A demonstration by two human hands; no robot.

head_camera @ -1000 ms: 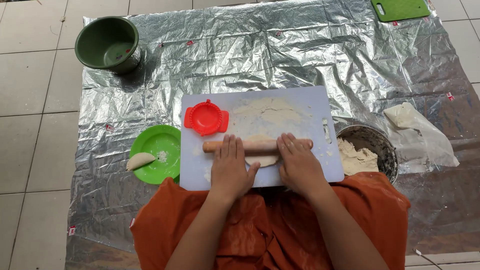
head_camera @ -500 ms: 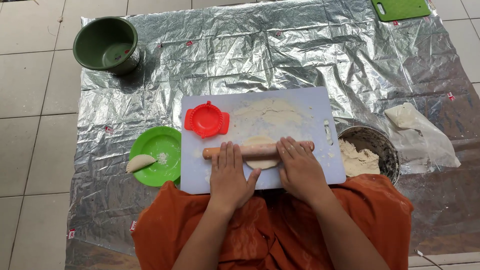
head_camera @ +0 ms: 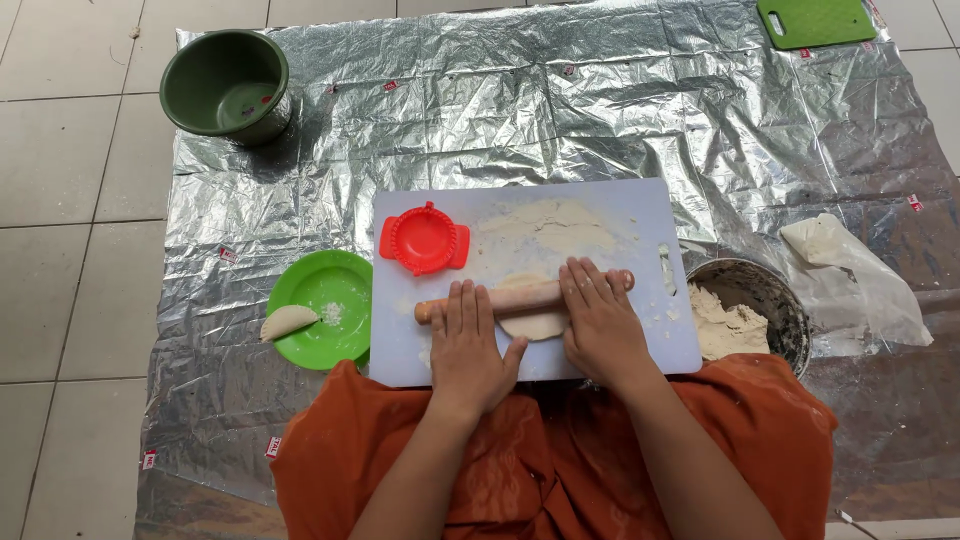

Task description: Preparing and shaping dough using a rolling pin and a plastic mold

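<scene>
A wooden rolling pin lies across a pale floured cutting board, on top of a small flat piece of dough. My left hand presses palm-down on the pin's left part. My right hand presses on its right part. Both hands have fingers stretched flat over the pin. A red round dumpling press sits on the board's far left corner.
A green plate with one folded dumpling lies left of the board. A metal bowl of dough stands at the right, a plastic bag beyond it. A green pot and green board sit far off on foil sheeting.
Both hands and the rolling pin have drawn slightly nearer to me over the dough. Everything else has stayed put.
</scene>
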